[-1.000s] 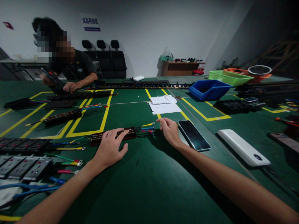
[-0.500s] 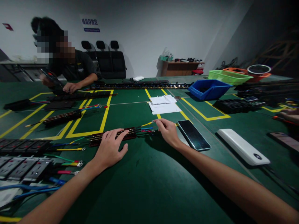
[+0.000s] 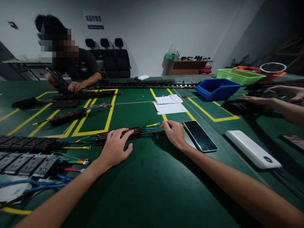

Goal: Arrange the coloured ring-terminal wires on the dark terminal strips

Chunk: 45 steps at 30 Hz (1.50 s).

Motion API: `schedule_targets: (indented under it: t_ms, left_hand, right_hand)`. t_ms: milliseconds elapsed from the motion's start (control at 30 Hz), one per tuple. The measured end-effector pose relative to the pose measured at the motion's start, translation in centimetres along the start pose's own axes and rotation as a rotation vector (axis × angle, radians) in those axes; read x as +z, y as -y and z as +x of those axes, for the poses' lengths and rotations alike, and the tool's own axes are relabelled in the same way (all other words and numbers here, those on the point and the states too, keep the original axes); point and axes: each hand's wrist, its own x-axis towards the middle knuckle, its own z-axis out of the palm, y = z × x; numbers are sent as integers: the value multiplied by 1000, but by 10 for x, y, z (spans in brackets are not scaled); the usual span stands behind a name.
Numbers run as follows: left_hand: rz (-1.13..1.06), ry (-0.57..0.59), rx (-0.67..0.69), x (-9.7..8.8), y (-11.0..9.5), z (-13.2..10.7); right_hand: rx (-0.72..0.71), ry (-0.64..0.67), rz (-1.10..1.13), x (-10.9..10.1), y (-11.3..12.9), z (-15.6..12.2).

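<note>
dark strip point(image 3: 136, 132) lies on green table point(image 3: 152, 186) | left hand point(image 3: 117, 147) rests on it, fingers loosely spread | right hand point(image 3: 175, 134) curled beside wire tips point(image 3: 155, 124) (can't tell if pinching one) | step: maybe straightening wires | next: needs a soft, careful pinch

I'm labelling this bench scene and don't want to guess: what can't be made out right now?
All in the head view:
- Middle of the dark strip: hidden by the left hand.
- Whether the right hand touches the yellow wire's lug: too small.
- Far left of the grey socket row: cut off by the edge.
- Contents of the blue bin: too dark.
</note>
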Motion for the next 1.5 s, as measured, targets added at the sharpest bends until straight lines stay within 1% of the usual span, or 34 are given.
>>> schedule_targets:
  t_ms: [133, 300, 400, 533, 600, 767, 833, 967, 1133, 1233, 1300, 1500]
  left_hand:
    - [-7, -11, 6, 1, -1, 0]
    - [5, -18, 14, 1, 0, 0]
    - [5, -7, 14, 0, 0, 0]
    - [6, -5, 18, 0, 0, 0]
    - [4, -12, 19, 0, 0, 0]
    - [7, -14, 21, 0, 0, 1]
    - [3, -9, 13, -1, -1, 1]
    - [-3, 1, 3, -1, -1, 1]
    - [-3, -3, 4, 0, -1, 1]
    - [-8, -13, 9, 0, -1, 1]
    - [-8, -18, 9, 0, -1, 1]
    - [-1, -20, 8, 2, 1, 0]
  right_hand:
    - [-43, 35, 95, 0, -1, 1]
    - [-117, 41, 202, -1, -1, 1]
    - [-104, 38, 161, -1, 0, 1]
    - [-27, 20, 47, 0, -1, 1]
    - [-24, 30, 50, 0, -2, 2]
    - [-136, 123, 282, 0, -2, 1]
    - [-157, 135, 319, -1, -1, 0]
    - [-153, 102, 286, 1, -2, -1]
    - [-77, -5, 225, 3, -6, 3]
    - [-52, 3, 138, 3, -6, 3]
    - [-74, 34, 113, 2, -4, 2]
    - [-231, 78, 250, -1, 2, -4]
